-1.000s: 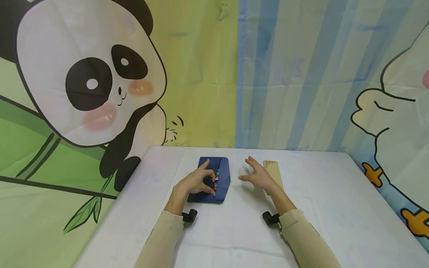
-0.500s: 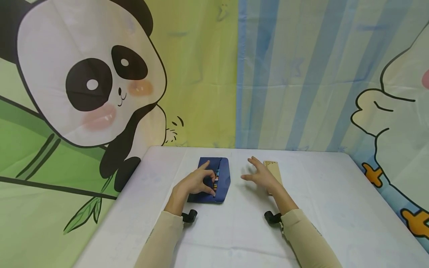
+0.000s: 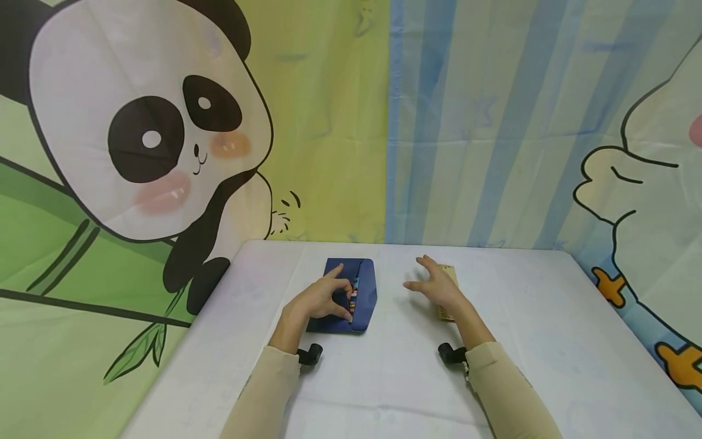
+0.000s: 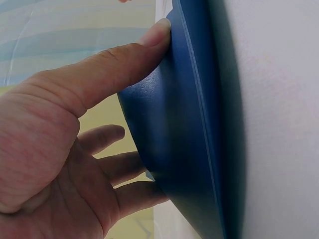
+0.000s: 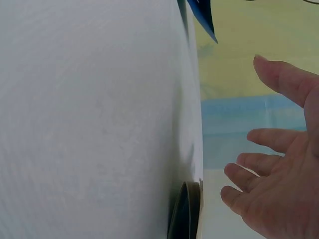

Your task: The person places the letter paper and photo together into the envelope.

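Observation:
My left hand (image 3: 328, 295) grips a dark blue envelope (image 3: 368, 296) that lies on the table with its pointed flap to the right. Small multicoloured pieces (image 3: 353, 295) show in its opening, between thumb and index finger. In the left wrist view the thumb sits at the edge of the bowed blue panel (image 4: 164, 124), with fingers reaching behind it. My right hand (image 3: 441, 291) hovers with fingers spread, holding nothing. Beneath it lies a narrow beige piece (image 3: 451, 272) with a brown pattern at its ends, its middle hidden by the hand.
A white-covered table (image 3: 384, 390) carries both items. Behind it hangs a printed cloth backdrop (image 3: 329, 122) with a panda on the left. In the right wrist view, a brown-rimmed item with a dark interior (image 5: 183, 214) stands low beside the fingers.
My right hand has moved to the right, away from the blue envelope and further over the beige piece. My left hand and the envelope have stayed in place.

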`<state>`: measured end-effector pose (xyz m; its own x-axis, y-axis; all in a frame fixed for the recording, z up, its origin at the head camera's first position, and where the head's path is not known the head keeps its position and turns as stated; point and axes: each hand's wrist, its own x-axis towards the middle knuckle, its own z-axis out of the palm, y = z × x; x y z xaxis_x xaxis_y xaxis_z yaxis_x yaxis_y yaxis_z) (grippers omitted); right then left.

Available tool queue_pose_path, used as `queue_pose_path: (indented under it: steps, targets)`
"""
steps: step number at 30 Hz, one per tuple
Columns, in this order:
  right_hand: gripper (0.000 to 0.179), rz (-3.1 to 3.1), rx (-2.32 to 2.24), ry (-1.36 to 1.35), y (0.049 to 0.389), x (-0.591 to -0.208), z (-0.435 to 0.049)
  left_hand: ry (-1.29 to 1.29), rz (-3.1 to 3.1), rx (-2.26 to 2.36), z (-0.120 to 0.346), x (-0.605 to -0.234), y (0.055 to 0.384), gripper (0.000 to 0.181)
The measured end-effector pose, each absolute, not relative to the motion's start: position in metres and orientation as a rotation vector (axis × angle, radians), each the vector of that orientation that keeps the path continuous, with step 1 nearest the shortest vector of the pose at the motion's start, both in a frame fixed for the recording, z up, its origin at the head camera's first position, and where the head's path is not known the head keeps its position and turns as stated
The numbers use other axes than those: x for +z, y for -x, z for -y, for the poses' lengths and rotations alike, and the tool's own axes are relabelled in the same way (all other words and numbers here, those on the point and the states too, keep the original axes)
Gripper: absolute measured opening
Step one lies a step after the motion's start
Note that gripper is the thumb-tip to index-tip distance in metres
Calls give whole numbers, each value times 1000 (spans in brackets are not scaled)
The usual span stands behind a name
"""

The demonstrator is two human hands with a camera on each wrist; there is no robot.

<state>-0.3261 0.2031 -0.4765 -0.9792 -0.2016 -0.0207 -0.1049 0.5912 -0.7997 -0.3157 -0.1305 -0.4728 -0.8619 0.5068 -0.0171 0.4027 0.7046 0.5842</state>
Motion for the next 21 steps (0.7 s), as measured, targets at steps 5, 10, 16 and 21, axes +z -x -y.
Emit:
queue_pose_path:
  steps: [5, 10, 16, 21]
  targets:
    - [88, -2734, -1297, 227, 326, -478, -210, -741, -2739, 866, 131, -473, 316, 38]
    - [85, -2744, -1300, 193, 328, -481, -218, -745, -2735, 875, 131, -472, 316, 39]
    - [80, -2746, -1292, 173, 331, -485, -223, -756, -2734, 874, 131, -473, 317, 39]
    - [75, -2731, -1308, 160, 332, -486, -226, -754, -2732, 875, 131, -473, 316, 39]
